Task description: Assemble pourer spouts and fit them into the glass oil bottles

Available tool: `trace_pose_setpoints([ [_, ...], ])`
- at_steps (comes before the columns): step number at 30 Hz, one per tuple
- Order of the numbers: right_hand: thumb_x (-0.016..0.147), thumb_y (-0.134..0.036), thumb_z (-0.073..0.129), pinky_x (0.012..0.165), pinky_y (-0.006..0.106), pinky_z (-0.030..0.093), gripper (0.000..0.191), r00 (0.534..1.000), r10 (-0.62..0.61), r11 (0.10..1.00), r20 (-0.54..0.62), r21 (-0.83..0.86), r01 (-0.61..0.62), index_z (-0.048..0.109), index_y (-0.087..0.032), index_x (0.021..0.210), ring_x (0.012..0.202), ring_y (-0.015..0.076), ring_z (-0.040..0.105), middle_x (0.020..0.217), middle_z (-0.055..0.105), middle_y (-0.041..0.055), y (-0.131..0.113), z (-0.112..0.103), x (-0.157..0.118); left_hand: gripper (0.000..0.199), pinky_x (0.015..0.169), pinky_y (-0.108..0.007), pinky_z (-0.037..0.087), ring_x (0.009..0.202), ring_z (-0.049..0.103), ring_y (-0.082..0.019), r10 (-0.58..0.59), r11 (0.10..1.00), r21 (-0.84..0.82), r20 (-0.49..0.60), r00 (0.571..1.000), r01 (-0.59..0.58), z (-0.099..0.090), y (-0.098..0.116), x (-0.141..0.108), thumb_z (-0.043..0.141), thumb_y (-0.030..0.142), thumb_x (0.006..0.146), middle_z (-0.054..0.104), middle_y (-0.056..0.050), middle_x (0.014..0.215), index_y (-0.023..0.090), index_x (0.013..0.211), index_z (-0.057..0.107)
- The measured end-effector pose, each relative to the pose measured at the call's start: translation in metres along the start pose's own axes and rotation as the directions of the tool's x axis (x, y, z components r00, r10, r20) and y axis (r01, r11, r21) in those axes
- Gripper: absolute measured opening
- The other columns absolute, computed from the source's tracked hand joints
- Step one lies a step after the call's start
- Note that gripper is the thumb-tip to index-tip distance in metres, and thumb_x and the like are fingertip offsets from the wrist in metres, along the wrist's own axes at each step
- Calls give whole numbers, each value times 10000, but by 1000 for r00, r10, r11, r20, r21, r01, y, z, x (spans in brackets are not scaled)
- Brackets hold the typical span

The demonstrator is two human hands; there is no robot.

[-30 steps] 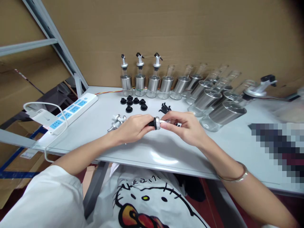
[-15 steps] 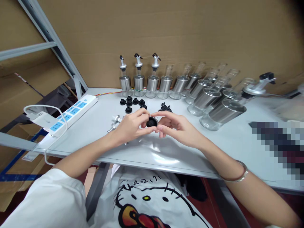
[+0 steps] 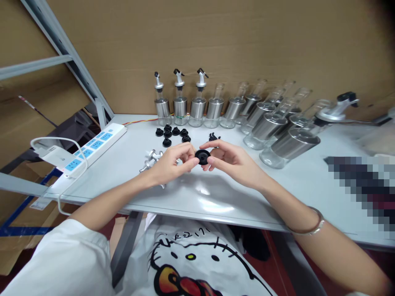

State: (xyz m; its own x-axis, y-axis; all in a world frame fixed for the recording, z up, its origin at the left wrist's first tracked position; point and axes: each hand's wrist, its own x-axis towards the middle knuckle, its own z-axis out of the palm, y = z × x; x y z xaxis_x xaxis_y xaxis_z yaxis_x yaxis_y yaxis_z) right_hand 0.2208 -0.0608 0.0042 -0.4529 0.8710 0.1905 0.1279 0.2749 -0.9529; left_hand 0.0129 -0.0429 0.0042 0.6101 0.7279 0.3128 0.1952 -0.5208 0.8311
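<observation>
Over the front half of the table, my left hand [image 3: 182, 161] pinches the left edge of a round black stopper [image 3: 203, 157]. My right hand [image 3: 230, 161] grips the same stopper from the right, thumb at its lower rim and index finger arched above. Its flat face with a raised centre is turned toward me; whatever lies behind it is hidden. Close to my left hand lie silver pourer spouts [image 3: 152, 158], partly covered by the forearm. Beyond the hands are several black stoppers [image 3: 167, 133] in a cluster and a small pile of black levers [image 3: 213, 137].
Along the back stand glass bottles with steel sleeves [image 3: 214, 107], some topped with pourers [image 3: 201, 78]. More bottles [image 3: 288, 144] crowd the right side, one with a silver pourer [image 3: 338, 109]. At left lies a power strip [image 3: 95, 144] with a white cable. A cardboard wall [image 3: 216, 41] rises behind.
The black piece has turned so that its broad face shows, where a shiny rim showed around it before. Both hands have shifted slightly, and more of the silver spouts is visible.
</observation>
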Motion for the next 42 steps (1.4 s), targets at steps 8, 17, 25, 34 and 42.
trace_pose_setpoints([
  [8, 845, -350, 593, 614, 275, 512, 296, 999, -28, 985, 33, -168, 34, 595, -169, 1080, 670, 150, 637, 731, 651, 16, -4, 0, -1, 307, 619, -247, 426, 618, 551, -104, -117, 986, -112, 91, 989, 127, -1, 2, -1, 561, 363, 859, 527, 28, 657, 190, 668, 394],
  [17, 807, -264, 555, 643, 292, 545, 274, 997, -72, 959, 15, -275, 73, 605, -190, 1065, 700, 146, 620, 813, 666, 26, -1, 3, 0, 305, 521, -208, 426, 541, 572, -62, -170, 972, -157, 32, 985, 173, 1, 3, -1, 650, 269, 749, 509, 47, 815, 206, 779, 353],
  [25, 795, -225, 540, 728, 339, 553, 319, 995, -91, 957, 42, -272, 99, 575, -209, 1112, 812, 181, 644, 933, 694, 47, 0, 9, -1, 333, 518, -193, 437, 550, 568, -60, -186, 966, -171, 62, 981, 194, 4, 2, -2, 608, 215, 723, 542, 45, 859, 238, 943, 359],
  [34, 768, -211, 504, 497, 211, 366, 155, 991, -11, 946, 132, -318, 53, 428, -214, 903, 602, 112, 490, 727, 545, -24, -3, 11, -4, 297, 541, -207, 430, 594, 491, -79, -105, 993, -42, 89, 990, 109, 10, 5, -4, 555, 187, 684, 512, 46, 799, 232, 948, 428],
  [42, 743, -178, 468, 497, 214, 317, 170, 983, -39, 939, 179, -329, 97, 382, -232, 880, 543, 96, 382, 642, 456, -66, -1, 15, -7, 293, 422, -190, 283, 424, 339, -32, -128, 991, -20, 59, 990, 129, 17, 7, -7, 560, 215, 643, 380, 89, 679, 233, 813, 322],
])
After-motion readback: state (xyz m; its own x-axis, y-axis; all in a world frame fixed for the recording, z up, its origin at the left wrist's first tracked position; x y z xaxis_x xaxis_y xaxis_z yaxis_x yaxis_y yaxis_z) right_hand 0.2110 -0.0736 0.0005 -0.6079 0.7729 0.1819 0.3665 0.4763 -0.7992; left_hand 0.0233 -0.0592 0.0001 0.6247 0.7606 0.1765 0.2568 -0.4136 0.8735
